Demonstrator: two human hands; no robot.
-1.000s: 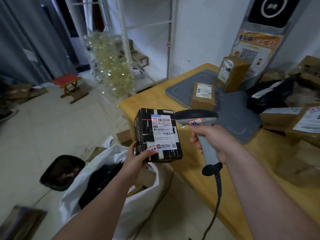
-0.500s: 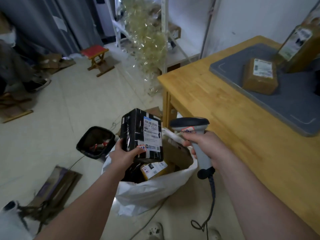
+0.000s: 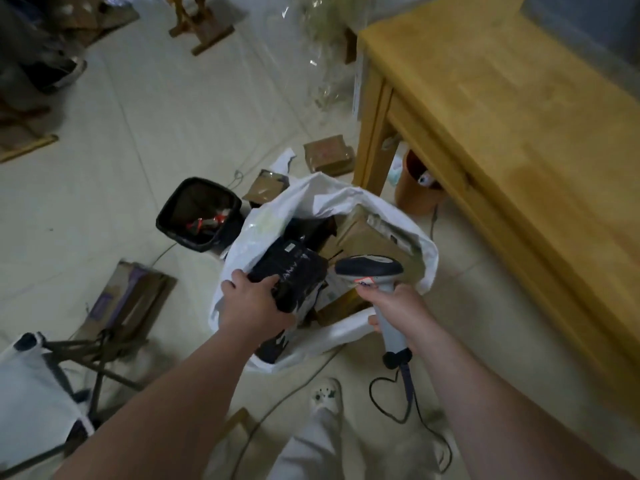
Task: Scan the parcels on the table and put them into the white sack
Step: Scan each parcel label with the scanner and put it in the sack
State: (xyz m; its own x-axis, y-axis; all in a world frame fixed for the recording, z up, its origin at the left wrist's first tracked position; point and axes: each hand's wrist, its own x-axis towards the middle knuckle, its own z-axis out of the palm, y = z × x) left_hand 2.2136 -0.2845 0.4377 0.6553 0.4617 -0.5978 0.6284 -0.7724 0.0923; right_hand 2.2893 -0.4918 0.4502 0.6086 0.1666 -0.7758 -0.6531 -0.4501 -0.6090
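Pale floor tiles (image 3: 138, 140) lie beside a wooden table (image 3: 502, 116), and a white sack (image 3: 270, 220) stands open on them, just off the table's near corner leg. The left hand (image 3: 252, 306) grips a black parcel (image 3: 294, 271) by its near end, fingers curled round it. It holds the parcel tilted inside the sack's mouth, close to the left rim and above a brown parcel (image 3: 367, 233) already inside. Whether the black parcel rests on the load beneath cannot be told. The right hand (image 3: 394, 306) is clenched round the handle of a grey scanner (image 3: 370, 268), whose head hangs over the right half of the sack. The scanner's cable (image 3: 408, 386) loops on the floor near the person's shoe (image 3: 325, 393). A black bin (image 3: 199, 216) stands just beside the sack's far left rim.

The parcel appears ready for release.
- **Spill:** the sack's rim is slack plastic. A parcel let go against the left rim could drag it down and spill toward the bin.
- **Knock:** the scanner head sits near the parcel and could knock it.
- **Snag:** the looped cable could catch a foot on the turn back to the table.
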